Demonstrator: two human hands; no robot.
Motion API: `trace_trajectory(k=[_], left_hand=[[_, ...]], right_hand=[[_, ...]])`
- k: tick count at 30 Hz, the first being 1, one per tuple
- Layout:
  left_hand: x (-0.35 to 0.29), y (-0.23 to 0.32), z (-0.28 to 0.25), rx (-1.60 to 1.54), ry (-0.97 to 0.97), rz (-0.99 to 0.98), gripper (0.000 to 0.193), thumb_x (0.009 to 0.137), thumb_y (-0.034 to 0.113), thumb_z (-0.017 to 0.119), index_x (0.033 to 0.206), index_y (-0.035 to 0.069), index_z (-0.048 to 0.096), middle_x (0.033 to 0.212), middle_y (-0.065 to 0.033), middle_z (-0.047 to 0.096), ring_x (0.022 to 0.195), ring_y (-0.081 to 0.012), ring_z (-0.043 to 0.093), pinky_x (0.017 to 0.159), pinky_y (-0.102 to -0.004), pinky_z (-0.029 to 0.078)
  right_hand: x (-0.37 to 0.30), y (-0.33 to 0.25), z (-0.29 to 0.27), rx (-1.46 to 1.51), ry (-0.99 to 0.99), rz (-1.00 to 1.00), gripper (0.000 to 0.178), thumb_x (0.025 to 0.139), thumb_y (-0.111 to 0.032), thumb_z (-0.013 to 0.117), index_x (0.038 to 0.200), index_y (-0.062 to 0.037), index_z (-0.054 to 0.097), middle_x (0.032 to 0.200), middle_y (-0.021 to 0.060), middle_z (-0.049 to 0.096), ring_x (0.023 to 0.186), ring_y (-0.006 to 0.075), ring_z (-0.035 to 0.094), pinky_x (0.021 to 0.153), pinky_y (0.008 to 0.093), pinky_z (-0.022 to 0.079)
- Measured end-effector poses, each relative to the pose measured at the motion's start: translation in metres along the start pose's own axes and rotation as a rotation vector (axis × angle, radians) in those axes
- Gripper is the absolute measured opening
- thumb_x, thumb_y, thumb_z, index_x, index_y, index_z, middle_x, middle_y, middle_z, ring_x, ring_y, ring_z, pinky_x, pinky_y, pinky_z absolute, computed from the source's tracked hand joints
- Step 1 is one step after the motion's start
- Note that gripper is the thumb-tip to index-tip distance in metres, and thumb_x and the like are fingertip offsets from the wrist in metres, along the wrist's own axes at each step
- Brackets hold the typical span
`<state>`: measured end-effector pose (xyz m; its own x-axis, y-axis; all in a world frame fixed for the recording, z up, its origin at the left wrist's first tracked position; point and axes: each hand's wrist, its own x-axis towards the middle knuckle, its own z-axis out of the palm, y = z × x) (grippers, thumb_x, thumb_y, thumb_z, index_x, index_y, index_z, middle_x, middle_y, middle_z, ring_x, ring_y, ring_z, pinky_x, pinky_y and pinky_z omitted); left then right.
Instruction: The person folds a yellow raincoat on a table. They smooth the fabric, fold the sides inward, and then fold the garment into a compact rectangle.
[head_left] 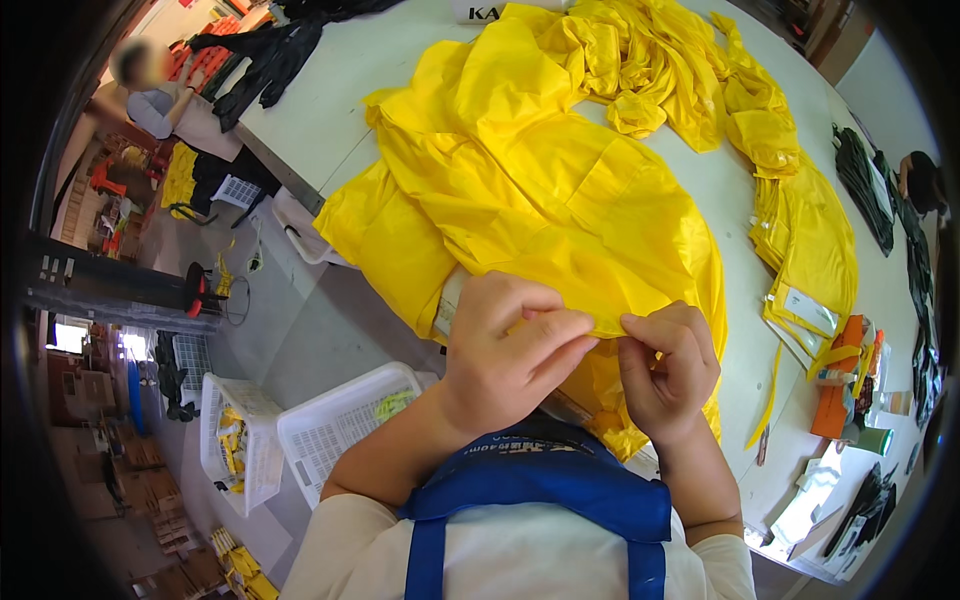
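Observation:
A large, shiny yellow garment [570,200] lies rumpled over the white table [330,100] and hangs down past its near edge in front of me. My left hand [510,350] is closed in a pinch at the garment's near edge, thumb against forefinger. Just to the right, my right hand [672,370] pinches the same edge, its other fingers curled in. A short stretch of yellow hem runs between the two sets of fingertips. Whether anything small sits in the pinch cannot be seen.
More crumpled yellow fabric [650,60] lies at the far side, and folded yellow pieces [815,245] lie to the right. An orange box [838,390] stands near them. White baskets [350,410] are on the left below the table. A co-worker [155,100] is at the far left beside black garments [275,60].

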<state>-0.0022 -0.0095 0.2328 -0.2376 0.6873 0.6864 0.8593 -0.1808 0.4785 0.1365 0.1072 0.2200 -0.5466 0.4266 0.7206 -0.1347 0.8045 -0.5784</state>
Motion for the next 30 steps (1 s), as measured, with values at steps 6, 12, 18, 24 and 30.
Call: trace_trajectory(k=[6,12,18,24,30], left_hand=[[-0.013,-0.002,-0.003,-0.027,0.053,0.008,0.024,0.065,-0.008,0.074,0.083,0.004,0.063,0.082,-0.0083,0.053,0.071,-0.0232,0.056,0.061,-0.0301,0.045],[-0.025,-0.006,-0.008,-0.096,0.148,0.079,0.023,0.066,-0.009,0.07,0.085,0.002,0.063,0.084,-0.0097,0.054,0.076,-0.0246,0.059,0.064,-0.0294,0.048],[-0.024,-0.002,-0.014,-0.197,0.247,0.021,0.024,0.067,-0.012,0.071,0.086,0.002,0.062,0.086,-0.0102,0.054,0.079,-0.0233,0.06,0.065,-0.0264,0.049],[-0.028,-0.009,-0.03,-0.155,0.276,-0.003,0.025,0.068,-0.01,0.073,0.085,0.004,0.061,0.085,-0.0093,0.054,0.078,-0.023,0.06,0.064,-0.0265,0.048],[-0.04,-0.021,-0.036,-0.159,0.347,-0.201,0.023,0.071,-0.004,0.073,0.088,0.005,0.06,0.087,-0.01,0.056,0.075,-0.0239,0.058,0.065,-0.0287,0.048]], right_hand=[[-0.004,-0.004,0.006,0.112,-0.132,0.052,0.029,0.064,0.006,0.073,0.091,-0.0014,0.064,0.078,0.0112,0.057,0.067,0.0218,0.055,0.058,0.0297,0.044],[0.019,0.016,0.01,0.42,-0.516,0.182,0.087,0.061,-0.025,0.084,0.134,-0.0043,0.042,0.136,0.0188,0.042,0.129,0.0379,0.037,0.106,0.0447,0.029],[0.031,0.026,0.037,0.564,-0.784,0.272,0.084,0.061,-0.029,0.085,0.132,-0.0068,0.046,0.121,0.0133,0.056,0.112,0.0328,0.054,0.105,0.0442,0.033],[0.036,0.011,0.05,0.478,-0.629,0.212,0.038,0.065,-0.008,0.079,0.098,-0.0047,0.06,0.088,0.0095,0.062,0.081,0.0271,0.061,0.071,0.0302,0.047],[0.042,-0.002,0.071,0.514,-0.561,0.361,0.031,0.07,-0.001,0.073,0.096,-0.0059,0.056,0.084,0.0023,0.056,0.078,0.0131,0.053,0.073,0.0254,0.044]])
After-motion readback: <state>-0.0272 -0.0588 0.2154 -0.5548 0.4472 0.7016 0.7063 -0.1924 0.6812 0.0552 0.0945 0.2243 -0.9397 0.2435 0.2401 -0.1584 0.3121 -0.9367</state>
